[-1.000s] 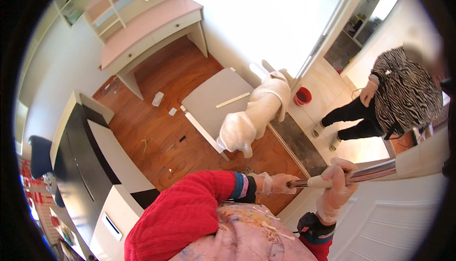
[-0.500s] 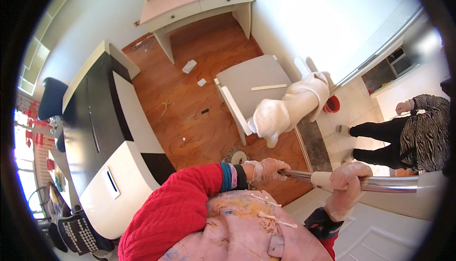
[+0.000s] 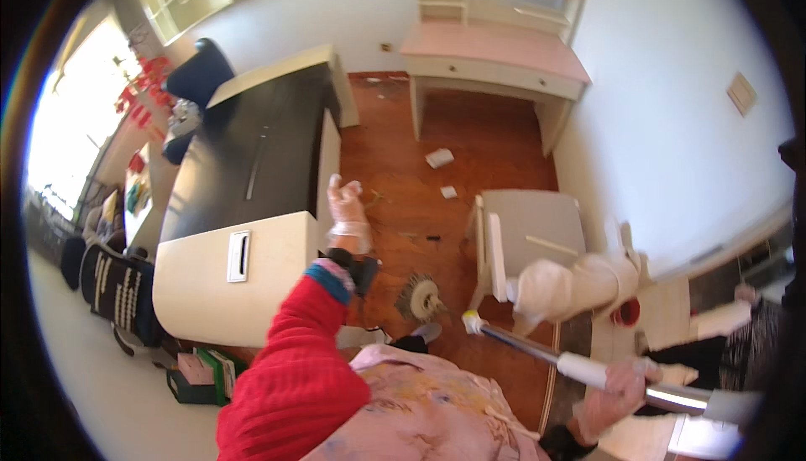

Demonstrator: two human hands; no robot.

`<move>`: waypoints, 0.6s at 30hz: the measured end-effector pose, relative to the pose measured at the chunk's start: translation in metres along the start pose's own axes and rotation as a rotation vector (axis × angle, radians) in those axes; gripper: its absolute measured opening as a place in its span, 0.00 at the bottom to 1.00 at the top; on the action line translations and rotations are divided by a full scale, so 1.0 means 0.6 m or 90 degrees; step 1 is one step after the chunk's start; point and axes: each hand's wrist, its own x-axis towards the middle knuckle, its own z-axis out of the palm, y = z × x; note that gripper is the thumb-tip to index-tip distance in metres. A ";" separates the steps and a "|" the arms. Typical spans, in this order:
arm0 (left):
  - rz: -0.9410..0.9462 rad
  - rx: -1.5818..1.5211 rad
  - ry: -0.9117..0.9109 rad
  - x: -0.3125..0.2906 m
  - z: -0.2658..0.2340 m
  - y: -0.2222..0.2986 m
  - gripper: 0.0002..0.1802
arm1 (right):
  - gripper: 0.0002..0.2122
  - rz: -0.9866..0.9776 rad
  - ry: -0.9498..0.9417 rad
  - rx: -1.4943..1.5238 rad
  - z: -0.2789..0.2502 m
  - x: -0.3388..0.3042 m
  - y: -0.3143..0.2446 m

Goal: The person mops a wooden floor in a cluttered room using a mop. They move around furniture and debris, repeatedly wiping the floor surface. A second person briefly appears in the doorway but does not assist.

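My left hand (image 3: 346, 209), in a thin clear glove, is stretched out beside the dark-topped bed frame, its fingers apart and nothing visible in them. My right hand (image 3: 620, 385), gloved the same way, is wrapped round a shiny metal pole (image 3: 525, 345) with a white sleeve. The pole slants across the right side and ends in a white and yellow tip near the chair leg. On the floor below my left hand lies a round thing with a grey fringe and a pale disc (image 3: 424, 298), like a mop head. It is apart from the pole's tip.
A chair (image 3: 537, 213) with a pale rolled bundle (image 3: 575, 286) stands right of centre. The bed frame (image 3: 252, 133) fills the left. A pink-topped desk (image 3: 495, 54) is at the back. White scraps (image 3: 439, 158) lie on the wooden floor. Another person (image 3: 747, 348) stands at the right.
My left hand has let go of the pole and moved forward and left. The right hand still grips the pole, whose tip now shows. The view has turned, bringing the desk more fully into sight.
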 end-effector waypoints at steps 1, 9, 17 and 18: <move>-0.011 0.104 -0.114 -0.011 -0.024 -0.018 0.14 | 0.02 -0.054 -0.018 -0.066 -0.001 0.000 0.005; -0.830 0.428 -0.754 -0.296 -0.037 -0.137 0.34 | 0.03 -0.082 -0.166 0.023 0.025 0.013 -0.012; -0.988 0.052 -0.406 -0.343 0.017 -0.230 0.16 | 0.05 -0.084 -0.201 0.090 0.038 0.012 0.004; -0.989 0.061 -0.356 -0.338 0.023 -0.237 0.15 | 0.06 -0.087 -0.191 0.073 0.043 0.010 0.009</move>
